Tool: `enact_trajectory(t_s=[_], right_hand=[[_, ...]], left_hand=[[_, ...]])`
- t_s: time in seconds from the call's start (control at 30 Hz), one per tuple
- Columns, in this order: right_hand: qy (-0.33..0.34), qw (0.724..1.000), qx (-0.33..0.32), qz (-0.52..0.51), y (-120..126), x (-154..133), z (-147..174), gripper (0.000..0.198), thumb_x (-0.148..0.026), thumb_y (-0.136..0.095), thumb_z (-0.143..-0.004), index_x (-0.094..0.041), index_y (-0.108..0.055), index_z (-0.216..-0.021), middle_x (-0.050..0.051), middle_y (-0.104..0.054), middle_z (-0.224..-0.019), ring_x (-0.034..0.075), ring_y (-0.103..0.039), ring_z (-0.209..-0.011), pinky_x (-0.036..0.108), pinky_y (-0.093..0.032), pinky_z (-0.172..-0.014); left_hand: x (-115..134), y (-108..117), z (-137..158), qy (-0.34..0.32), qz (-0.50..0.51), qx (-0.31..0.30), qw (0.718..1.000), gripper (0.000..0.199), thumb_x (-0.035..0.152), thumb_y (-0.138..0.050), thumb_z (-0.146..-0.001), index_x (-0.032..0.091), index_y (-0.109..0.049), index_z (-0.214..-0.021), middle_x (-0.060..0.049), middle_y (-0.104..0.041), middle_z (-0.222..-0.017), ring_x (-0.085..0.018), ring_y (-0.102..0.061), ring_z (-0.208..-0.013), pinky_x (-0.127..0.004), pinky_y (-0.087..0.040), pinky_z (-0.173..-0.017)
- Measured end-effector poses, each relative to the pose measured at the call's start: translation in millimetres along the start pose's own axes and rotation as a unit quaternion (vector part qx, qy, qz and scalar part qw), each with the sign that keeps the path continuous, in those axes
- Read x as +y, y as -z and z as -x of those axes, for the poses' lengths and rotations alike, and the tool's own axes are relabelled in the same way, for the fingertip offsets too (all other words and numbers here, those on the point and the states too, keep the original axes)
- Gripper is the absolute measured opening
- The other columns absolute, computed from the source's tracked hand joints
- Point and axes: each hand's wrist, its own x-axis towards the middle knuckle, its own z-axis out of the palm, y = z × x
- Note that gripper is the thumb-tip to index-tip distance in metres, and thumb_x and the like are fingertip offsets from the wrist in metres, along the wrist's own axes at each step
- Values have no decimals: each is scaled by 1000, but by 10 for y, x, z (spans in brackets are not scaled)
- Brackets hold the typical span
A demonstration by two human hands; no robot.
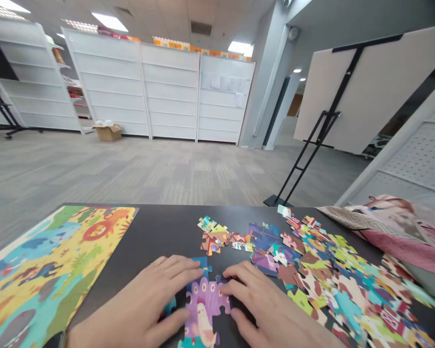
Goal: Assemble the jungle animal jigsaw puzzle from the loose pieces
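Note:
A small joined section of purple jigsaw puzzle, with a pale bird-like figure and round eye spots, lies on the black table in front of me. My left hand rests flat at its left side, fingers stretched across its upper edge near a blue puzzle piece. Another blue-green bit is partly hidden under that palm. At the right side, my right hand has its fingers spread, fingertips touching the purple section's edge. Neither hand grips a piece.
Loose puzzle pieces are heaped at the right, with a few joined pieces beyond my hands. A colourful picture sheet lies at the left. A fabric bag sits at the right edge. White shelves stand behind.

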Motion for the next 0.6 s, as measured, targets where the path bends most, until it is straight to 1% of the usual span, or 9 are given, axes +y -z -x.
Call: enact_trajectory(t_s=[0.07,0.17,0.27,0.33,0.4,0.43,0.47,0.53,0.6], right_hand=[[0,1000,1,-2,14,-7,-2,29,-13,-56,-91,-20,-70,-116,7,-62,-130,23,-55,-121,38,-47,-106],[-2,1000,-5,-2,27,-18,-7,30,-12,-56,-92,-22,-70,-116,6,-63,-130,23,-56,-120,38,-47,-106],[-3,1000,-7,4,29,-23,-11,33,-10,-54,-92,-23,-69,-118,6,-62,-132,23,-56,-123,39,-47,-108],[-5,1000,-14,14,31,-23,-14,34,-9,-53,-92,-23,-69,-119,7,-61,-134,24,-55,-125,40,-47,-109],[-5,999,-27,29,41,-27,-18,35,-10,-52,-92,-22,-68,-121,9,-60,-137,25,-56,-127,42,-48,-110],[-5,999,-34,37,49,-30,-20,35,-10,-52,-93,-22,-67,-121,9,-61,-137,25,-56,-127,43,-48,-109],[-6,998,-38,44,58,-34,-22,35,-10,-52,-93,-22,-67,-121,9,-61,-137,25,-56,-127,44,-48,-110],[-7,998,-43,52,78,-39,-22,35,-10,-51,-93,-22,-68,-121,10,-61,-137,26,-58,-127,44,-50,-109],[-10,997,-41,58,93,-38,-18,33,-11,-51,-93,-22,-68,-119,10,-62,-137,26,-59,-126,44,-51,-108]], left_hand=[[-50,-39,13,12,14,47,999,50,26,-48,-102,31,-39,-150,-5,-50,-155,-26,-49,-140,-45,-46,-116],[-120,-61,15,18,9,113,993,54,11,-37,-97,33,-38,-147,-4,-47,-154,-24,-45,-141,-44,-41,-117],[-171,18,24,25,20,139,990,51,6,-33,-93,30,-45,-136,-5,-54,-141,-23,-50,-130,-42,-43,-110],[-183,121,48,35,27,107,993,34,8,-38,-91,26,-55,-115,-4,-62,-117,-23,-58,-108,-39,-47,-94],[-163,230,82,54,13,33,998,12,16,-51,-89,24,-57,-95,-1,-62,-94,-23,-58,-88,-36,-45,-79],[-138,274,98,70,-2,-7,998,4,22,-60,-87,24,-57,-89,-1,-61,-90,-23,-58,-84,-35,-44,-75],[-103,308,112,88,-19,-41,995,15,31,-71,-83,24,-58,-87,-1,-61,-90,-25,-58,-84,-35,-44,-74],[-14,336,127,133,-55,-86,986,42,47,-90,-68,24,-63,-90,-3,-64,-96,-29,-60,-90,-38,-47,-77],[72,324,129,181,-77,-109,974,56,51,-97,-57,23,-66,-93,-5,-65,-102,-33,-61,-97,-41,-50,-81]])
